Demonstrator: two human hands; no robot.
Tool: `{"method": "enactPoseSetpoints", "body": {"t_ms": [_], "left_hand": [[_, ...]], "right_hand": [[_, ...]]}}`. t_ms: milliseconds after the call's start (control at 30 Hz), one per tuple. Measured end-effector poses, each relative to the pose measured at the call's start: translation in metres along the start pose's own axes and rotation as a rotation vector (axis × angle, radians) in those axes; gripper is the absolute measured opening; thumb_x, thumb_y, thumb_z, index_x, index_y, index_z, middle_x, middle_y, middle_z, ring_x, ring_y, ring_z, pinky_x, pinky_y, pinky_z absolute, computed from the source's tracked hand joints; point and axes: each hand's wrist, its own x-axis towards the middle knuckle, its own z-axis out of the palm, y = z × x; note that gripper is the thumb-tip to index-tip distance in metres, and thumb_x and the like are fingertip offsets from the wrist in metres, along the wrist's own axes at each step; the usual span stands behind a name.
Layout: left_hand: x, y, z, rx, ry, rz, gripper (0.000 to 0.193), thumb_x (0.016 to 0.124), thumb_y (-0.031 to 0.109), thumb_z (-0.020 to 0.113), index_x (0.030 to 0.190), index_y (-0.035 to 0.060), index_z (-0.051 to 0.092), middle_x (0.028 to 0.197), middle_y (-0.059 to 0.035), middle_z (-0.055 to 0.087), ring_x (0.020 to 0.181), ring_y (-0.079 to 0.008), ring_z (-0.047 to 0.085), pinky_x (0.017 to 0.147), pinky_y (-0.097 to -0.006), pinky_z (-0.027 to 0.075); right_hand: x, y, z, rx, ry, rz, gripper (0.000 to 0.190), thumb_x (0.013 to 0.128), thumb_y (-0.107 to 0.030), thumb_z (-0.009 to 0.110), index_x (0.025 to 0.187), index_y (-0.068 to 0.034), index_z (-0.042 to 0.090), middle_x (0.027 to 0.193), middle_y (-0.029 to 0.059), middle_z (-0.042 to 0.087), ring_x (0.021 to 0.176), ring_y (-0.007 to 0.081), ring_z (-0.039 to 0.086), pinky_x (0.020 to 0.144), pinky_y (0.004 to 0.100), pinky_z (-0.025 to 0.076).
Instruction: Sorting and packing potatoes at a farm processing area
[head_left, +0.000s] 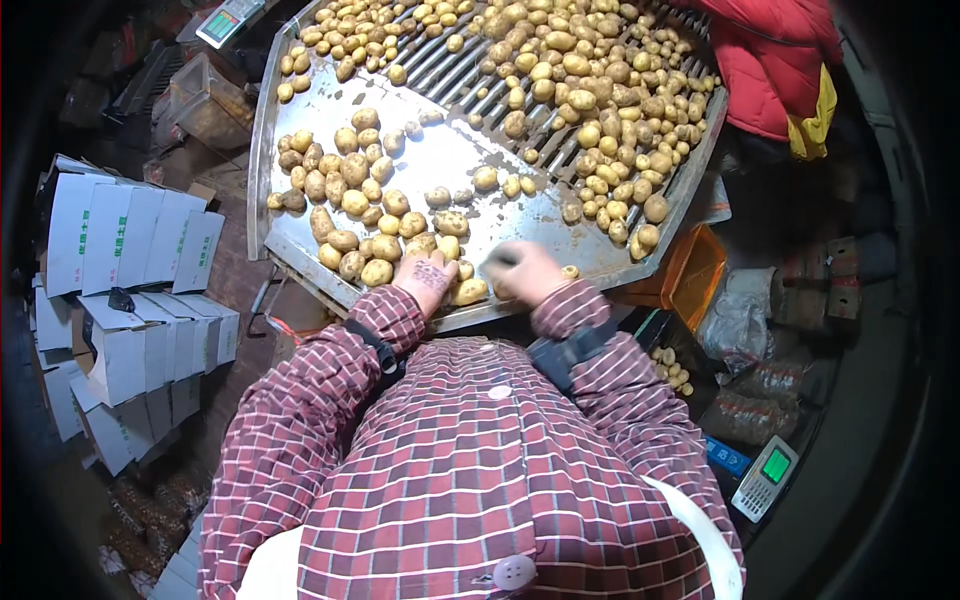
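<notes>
My left hand rests against potatoes at the front edge of a metal sorting table. Its fingertips are hidden among them, so a grip is not clear. Just right of it lies a yellow potato. My right hand is blurred by motion above the same edge, with a dark, indistinct patch by its fingers. A loose group of potatoes spreads over the sheet metal to the left. Farther off, a large heap of potatoes covers much of a slatted metal grate.
White cartons with green print are stacked at left. An orange crate and a digital scale stand at right. Another digital scale is at far left. A person in a red jacket stands beyond the table's right side.
</notes>
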Motion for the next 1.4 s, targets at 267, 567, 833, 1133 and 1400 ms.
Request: {"method": "enactPoseSetpoints", "body": {"t_ms": [267, 567, 833, 1133, 1400], "left_hand": [[-0.023, -0.016, -0.032, -0.335, 0.04, -0.31, 0.037, 0.069, 0.024, 0.073, 0.101, 0.0091, 0.063, 0.1, -0.0182, 0.055, 0.096, -0.0342, 0.056, 0.084, -0.0433, 0.047], [0.002, -0.016, -0.013, 0.015, -0.041, -0.163, 0.024, 0.069, 0.018, 0.068, 0.092, 0.0108, 0.068, 0.135, -0.0115, 0.042, 0.109, -0.0317, 0.05, 0.091, -0.0415, 0.046], [0.023, -0.027, -0.016, 0.127, -0.143, -0.19, 0.031, 0.061, 0.021, 0.073, 0.092, 0.0136, 0.071, 0.128, -0.0142, 0.046, 0.11, -0.0281, 0.05, 0.087, -0.0402, 0.046], [0.035, -0.015, -0.05, -0.909, 0.158, -0.17, 0.038, 0.068, 0.027, 0.076, 0.102, 0.0128, 0.067, 0.123, -0.0177, 0.054, 0.118, -0.0317, 0.049, 0.101, -0.0403, 0.038], [0.159, 0.12, -0.041, -1.156, -0.14, 0.034, 0.046, 0.077, 0.028, 0.073, 0.113, 0.0018, 0.061, 0.108, -0.0105, 0.064, 0.099, -0.0176, 0.059, 0.09, -0.0317, 0.046]], "right_hand": [[0.037, 0.02, 0.06, -0.978, 0.005, -0.137, 0.023, 0.085, -0.019, 0.052, 0.095, -0.01, 0.07, 0.095, 0.0098, 0.069, 0.09, 0.0223, 0.067, 0.076, 0.0373, 0.053], [0.034, 0.013, 0.015, -0.471, -0.046, -0.109, 0.055, 0.071, -0.04, 0.074, 0.108, -0.002, 0.063, 0.097, 0.0165, 0.068, 0.085, 0.0259, 0.066, 0.079, 0.0368, 0.051], [0.109, 0.006, 0.023, -0.166, 0.091, -0.25, 0.062, 0.067, -0.033, 0.08, 0.115, -0.001, 0.057, 0.106, 0.0139, 0.064, 0.098, 0.0237, 0.06, 0.089, 0.0329, 0.046], [0.057, 0.076, -0.021, 1.035, -0.133, -0.303, 0.04, 0.082, -0.014, 0.069, 0.117, -0.004, 0.051, 0.111, 0.0082, 0.061, 0.098, 0.0196, 0.061, 0.074, 0.031, 0.054], [-0.105, 0.193, -0.066, 1.446, 0.444, -0.304, 0.056, 0.08, -0.014, 0.069, 0.129, -0.003, 0.046, 0.116, 0.0134, 0.058, 0.099, 0.0237, 0.062, 0.063, 0.0328, 0.056]]}}
